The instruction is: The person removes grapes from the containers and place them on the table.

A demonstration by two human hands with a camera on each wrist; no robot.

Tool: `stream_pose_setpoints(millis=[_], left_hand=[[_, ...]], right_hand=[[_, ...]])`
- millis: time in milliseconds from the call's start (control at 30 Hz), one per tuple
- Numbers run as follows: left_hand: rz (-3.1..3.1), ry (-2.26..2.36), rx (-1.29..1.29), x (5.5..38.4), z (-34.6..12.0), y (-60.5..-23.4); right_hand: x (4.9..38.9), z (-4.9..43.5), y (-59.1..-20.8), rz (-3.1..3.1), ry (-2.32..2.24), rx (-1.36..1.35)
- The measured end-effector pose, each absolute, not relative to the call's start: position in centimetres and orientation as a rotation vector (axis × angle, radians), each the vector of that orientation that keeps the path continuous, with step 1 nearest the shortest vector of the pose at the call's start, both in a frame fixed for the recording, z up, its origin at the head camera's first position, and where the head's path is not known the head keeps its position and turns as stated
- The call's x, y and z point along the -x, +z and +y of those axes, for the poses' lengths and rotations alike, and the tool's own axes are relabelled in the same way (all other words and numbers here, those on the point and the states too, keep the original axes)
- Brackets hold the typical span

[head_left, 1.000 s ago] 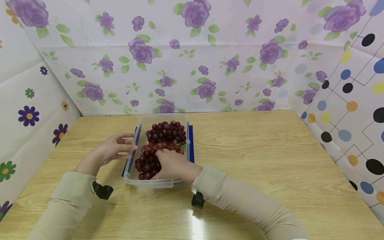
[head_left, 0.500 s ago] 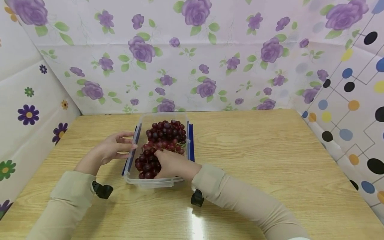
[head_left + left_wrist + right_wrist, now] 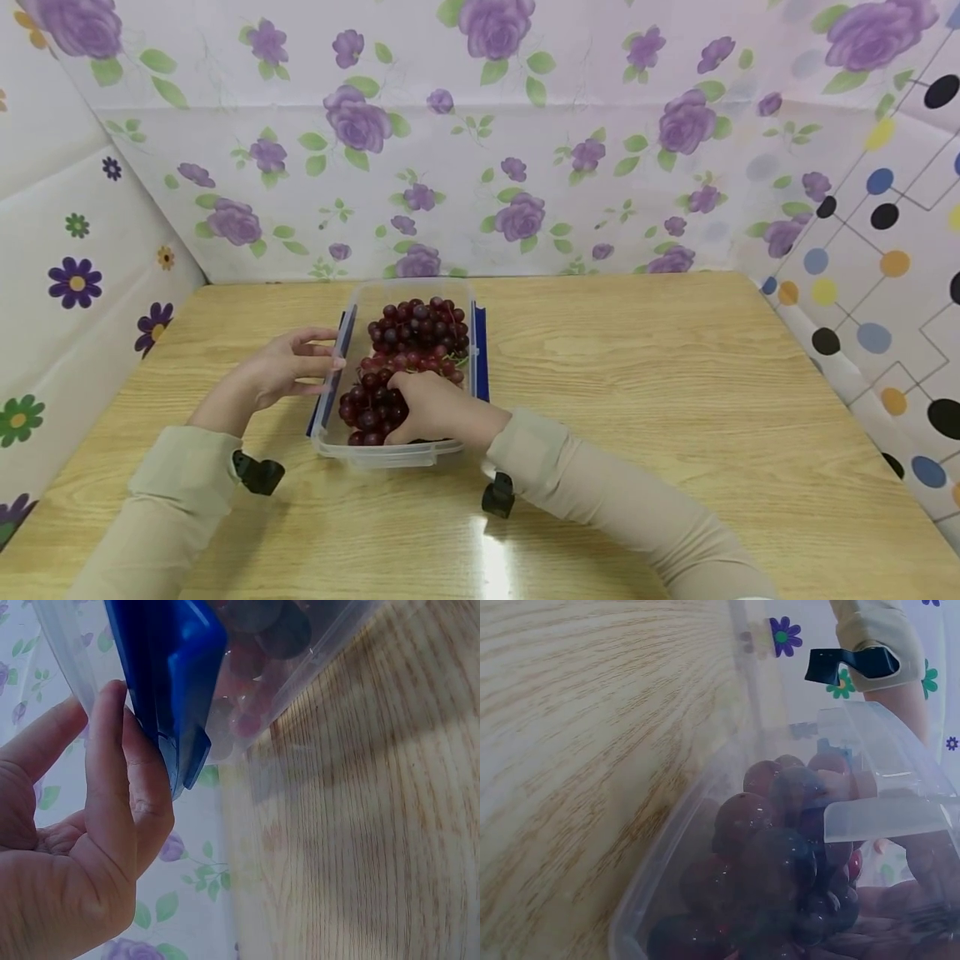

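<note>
A clear plastic food box [image 3: 375, 457] with blue side flaps stands uncovered on the table, with dark red grapes inside. My right hand [image 3: 435, 408] reaches over its right wall and grips the near bunch of grapes [image 3: 369, 408], thumb toward the near end. Another dark bunch [image 3: 418, 325] lies at the far end, with lighter red grapes [image 3: 408, 362] between. My left hand [image 3: 288, 371] rests its loosely bent fingertips on the left rim, beside the blue flap [image 3: 176, 667]. In the right wrist view, the near grapes [image 3: 742, 821] press close behind the clear wall, and the right fingers are partly hidden.
The wooden table [image 3: 637, 400] extends right of the box and in front of it. A wall covering with purple flowers [image 3: 525, 167] rises at the back edge. Patterned sheets border the left and right sides. Each wrist wears a black camera mount [image 3: 257, 473].
</note>
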State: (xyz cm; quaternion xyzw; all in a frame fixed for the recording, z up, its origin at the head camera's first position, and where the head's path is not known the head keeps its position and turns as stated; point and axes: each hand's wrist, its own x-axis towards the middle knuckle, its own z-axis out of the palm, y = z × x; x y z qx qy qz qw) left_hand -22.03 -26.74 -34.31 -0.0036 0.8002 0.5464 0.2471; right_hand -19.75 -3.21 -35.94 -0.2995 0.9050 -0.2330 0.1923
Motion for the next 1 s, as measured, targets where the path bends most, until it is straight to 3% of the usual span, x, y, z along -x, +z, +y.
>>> stream_pose_setpoints(millis=[1000], left_hand=[[2.183, 1.494, 0.037, 22.09, -26.77, -34.68]], right_hand=[[19.66, -2.86, -35.73, 2.585, -0.733, 0.99]])
